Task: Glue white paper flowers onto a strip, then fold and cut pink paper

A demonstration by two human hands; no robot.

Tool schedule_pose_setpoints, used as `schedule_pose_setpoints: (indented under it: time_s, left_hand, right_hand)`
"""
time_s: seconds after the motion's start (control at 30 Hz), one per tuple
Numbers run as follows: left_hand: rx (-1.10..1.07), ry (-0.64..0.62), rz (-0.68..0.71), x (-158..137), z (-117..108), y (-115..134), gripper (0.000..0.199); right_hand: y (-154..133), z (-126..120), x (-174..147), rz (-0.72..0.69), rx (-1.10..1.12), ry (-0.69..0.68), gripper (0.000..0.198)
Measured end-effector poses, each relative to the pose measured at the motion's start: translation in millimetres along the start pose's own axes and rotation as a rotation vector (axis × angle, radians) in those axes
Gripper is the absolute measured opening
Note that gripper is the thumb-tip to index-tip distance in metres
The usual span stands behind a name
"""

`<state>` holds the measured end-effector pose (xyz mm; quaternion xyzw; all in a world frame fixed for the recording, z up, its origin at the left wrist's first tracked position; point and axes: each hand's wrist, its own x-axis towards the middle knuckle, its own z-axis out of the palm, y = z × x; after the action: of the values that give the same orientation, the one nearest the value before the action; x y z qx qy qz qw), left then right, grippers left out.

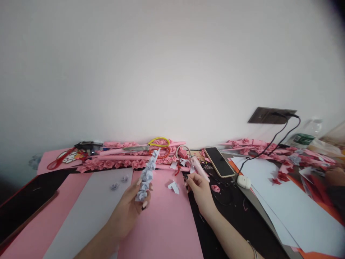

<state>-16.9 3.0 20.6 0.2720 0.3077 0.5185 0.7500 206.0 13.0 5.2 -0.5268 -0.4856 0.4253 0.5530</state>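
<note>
My left hand [134, 199] is closed round a paper stick covered in pale blue paper roses [146, 179], which tilts up and away from me. My right hand [198, 189] is closed in a pinch above the edge of the pink paper sheet [161, 223]; what its fingertips hold, if anything, is too small to make out. Just left of those fingertips lie folded white paper scraps [174, 187]. Behind the right hand is a pink handheld tool [198, 167], its kind unclear. Two loose pale paper roses [114, 186] rest on the white sheet [88, 205] left of my left hand.
Scissors [159, 145] with yellow and red handles lie on pink rose-covered sticks [107, 164] along the wall. A phone [219, 162], white earbud case [244, 182] and cables from the wall socket [272, 115] sit right. Another person's hand [335, 176] shows far right.
</note>
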Motion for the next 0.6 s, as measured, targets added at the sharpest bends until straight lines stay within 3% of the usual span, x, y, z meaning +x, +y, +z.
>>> schedule_pose_setpoints:
  time_s: [0.13, 0.27, 0.37, 0.6]
  left_hand:
    - [-0.213, 0.121, 0.034, 5, -6, 15, 0.010]
    - [-0.110, 0.203, 0.136, 11, -6, 15, 0.010]
    - [0.044, 0.132, 0.145, 10, -3, 5, 0.010]
    - [0.238, -0.069, -0.104, -3, 10, -7, 0.028]
  right_hand:
    - [3, -3, 3, 0.003, 0.029, 0.066, 0.027]
    - [2, -2, 1, 0.015, 0.120, 0.037, 0.034]
    - [-3, 1, -2, 0.010, 0.247, -0.068, 0.039]
    - [-12, 8, -9, 0.043, 0.326, -0.293, 0.046]
